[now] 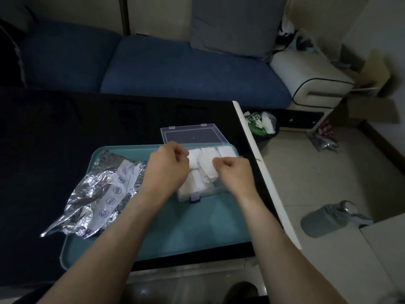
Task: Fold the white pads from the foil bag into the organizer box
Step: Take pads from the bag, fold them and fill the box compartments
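Observation:
A clear organizer box [228, 151] with its lid [192, 134] open flat behind it sits on a teal tray [175, 227]. Its compartments hold several folded white pads. Both hands hover over the box with curled fingers. My left hand [167, 166] pinches the left edge of a white pad [205, 164], and my right hand [233, 173] pinches its right edge. The crumpled foil bag [98, 194] lies on the tray's left side, partly hanging over the rim.
The tray rests on a black table [65, 128] with a white right edge. A blue sofa [175, 66] stands behind. On the floor to the right are a bin with rubbish [262, 125] and a grey bottle [328, 218].

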`<state>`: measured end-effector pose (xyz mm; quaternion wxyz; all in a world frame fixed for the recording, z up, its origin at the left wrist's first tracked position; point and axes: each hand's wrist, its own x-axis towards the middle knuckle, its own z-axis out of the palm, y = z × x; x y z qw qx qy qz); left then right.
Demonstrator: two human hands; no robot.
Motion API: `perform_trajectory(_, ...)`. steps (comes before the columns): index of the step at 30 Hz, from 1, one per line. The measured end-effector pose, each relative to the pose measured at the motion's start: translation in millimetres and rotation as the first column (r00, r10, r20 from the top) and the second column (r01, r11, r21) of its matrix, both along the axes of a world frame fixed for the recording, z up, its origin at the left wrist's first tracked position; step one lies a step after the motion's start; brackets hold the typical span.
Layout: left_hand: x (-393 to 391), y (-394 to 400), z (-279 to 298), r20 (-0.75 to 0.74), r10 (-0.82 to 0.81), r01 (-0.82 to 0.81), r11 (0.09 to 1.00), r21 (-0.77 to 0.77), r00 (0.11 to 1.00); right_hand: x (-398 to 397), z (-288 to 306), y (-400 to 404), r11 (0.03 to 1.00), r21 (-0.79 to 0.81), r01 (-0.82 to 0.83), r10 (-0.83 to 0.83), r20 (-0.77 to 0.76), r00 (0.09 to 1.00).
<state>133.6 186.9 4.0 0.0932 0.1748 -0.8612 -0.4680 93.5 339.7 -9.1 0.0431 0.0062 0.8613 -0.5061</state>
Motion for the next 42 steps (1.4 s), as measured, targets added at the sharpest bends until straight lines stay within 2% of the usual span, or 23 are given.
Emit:
perform_trajectory(3,0.5,2.7,-7.8,0.190,-0.116,0.154,0.967,-0.201,0.975,-3.5,-13.8,-9.2,0.979,0.201,-0.022,0.026,-0.020,0.999)
perform_trajectory(7,4.2,9.2,-14.8,0.307,-0.197,0.297,0.899,-0.323,0.931,-5.1,-28.6,-18.3,0.930,0.366,-0.018,0.025,-0.013,1.000)
perform_trajectory(9,5.1,10.2,-13.6,0.345,-0.227,0.346,0.875,-0.339,0.911,-7.7,-24.8,-15.3,0.922,0.386,-0.005,0.010,-0.011,1.000)
perform_trajectory(13,6.6,11.3,-14.5,0.356,-0.301,0.422,0.842,-0.336,0.885,-24.2,-18.7,8.8,0.920,0.365,0.144,-0.145,-0.025,0.989)
perform_trajectory(15,4.8,10.9,-19.5,0.361,-0.348,0.467,0.822,-0.327,0.865,-25.2,-20.4,13.2,0.873,0.463,0.149,-0.169,0.002,0.986)
perform_trajectory(19,3.4,14.4,-24.8,0.412,-0.360,0.502,0.804,-0.319,0.837,-20.9,-27.6,11.7,0.816,0.577,0.047,-0.097,0.055,0.994)
perform_trajectory(28,1.4,17.1,-26.7,0.417,-0.345,0.489,0.815,-0.311,0.841,-18.3,-35.4,3.6,0.702,0.712,0.028,-0.070,0.030,0.997)
perform_trajectory(31,1.7,16.5,-26.7,0.423,-0.342,0.490,0.814,-0.314,0.839,-19.7,-34.5,2.9,0.642,0.766,0.033,-0.003,-0.040,0.999)
perform_trajectory(33,1.6,15.4,-25.8,0.404,-0.341,0.478,0.821,-0.313,0.849,-21.5,-30.4,4.6,0.689,0.725,0.008,0.069,-0.077,0.995)
perform_trajectory(35,1.1,13.3,-23.2,0.347,-0.338,0.447,0.840,-0.307,0.875,-24.0,-26.8,5.2,0.743,0.657,-0.124,0.154,0.013,0.988)
perform_trajectory(37,1.4,10.1,-17.1,0.261,-0.320,0.393,0.866,-0.309,0.911,-25.6,-26.9,4.9,0.742,0.628,-0.233,0.190,0.136,0.972)
perform_trajectory(39,3.1,4.7,-7.6,0.162,-0.278,0.316,0.895,-0.314,0.947,-28.5,-29.2,6.3,0.764,0.602,-0.232,0.167,0.163,0.972)
perform_trajectory(40,4.3,0.7,-2.4,0.119,-0.249,0.274,0.911,-0.307,0.961,-29.3,-27.8,7.5,0.792,0.579,-0.193,0.151,0.121,0.981)
perform_trajectory(42,8.9,-9.6,6.9,0.063,-0.193,0.202,0.934,-0.293,0.979,-30.0,-22.4,9.2,0.869,0.492,-0.050,0.102,-0.080,0.992)
